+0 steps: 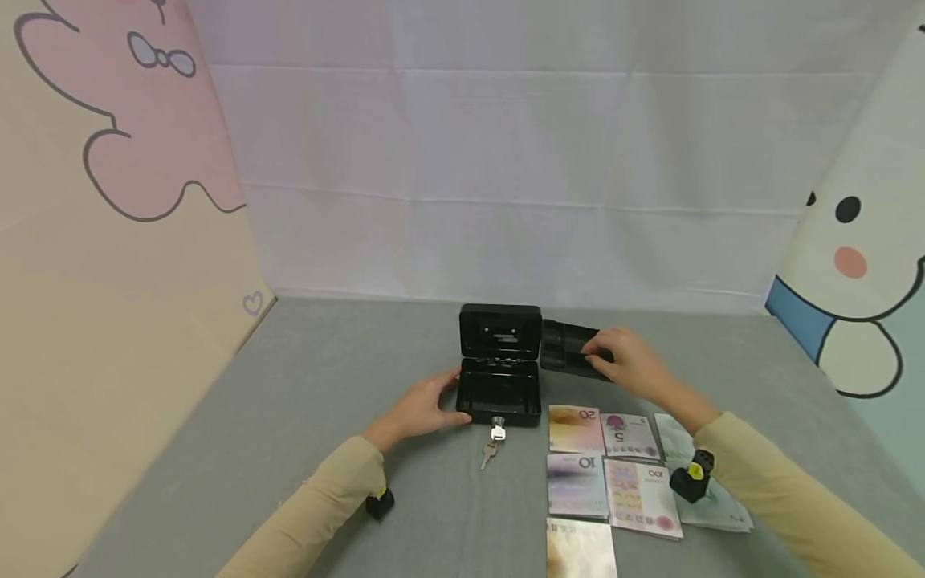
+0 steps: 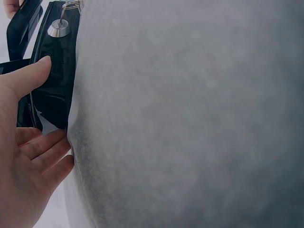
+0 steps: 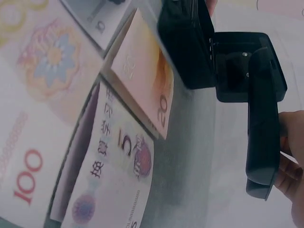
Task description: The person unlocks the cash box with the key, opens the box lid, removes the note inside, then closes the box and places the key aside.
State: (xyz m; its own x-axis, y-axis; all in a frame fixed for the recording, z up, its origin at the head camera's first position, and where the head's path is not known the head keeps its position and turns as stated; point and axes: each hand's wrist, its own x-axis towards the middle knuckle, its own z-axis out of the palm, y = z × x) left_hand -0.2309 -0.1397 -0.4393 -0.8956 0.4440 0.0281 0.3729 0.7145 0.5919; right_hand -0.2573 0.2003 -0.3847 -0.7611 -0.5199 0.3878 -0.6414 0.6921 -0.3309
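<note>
Beside the open cash box (image 1: 500, 377), my right hand (image 1: 630, 363) is gripping the black coin tray (image 1: 571, 350).

My fingers are curling over the tray's right end, holding it tilted just right of the raised lid, its long axis running left to right toward the box. My left hand (image 1: 426, 405) is resting with relaxed fingers against the box's left wall. Nearer me than the tray, banknotes (image 1: 610, 474) are lying flat; keys (image 1: 494, 441) are hanging from the front lock.

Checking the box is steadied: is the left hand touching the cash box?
Touching: in the left wrist view the left hand's thumb presses against the cash box.
</note>
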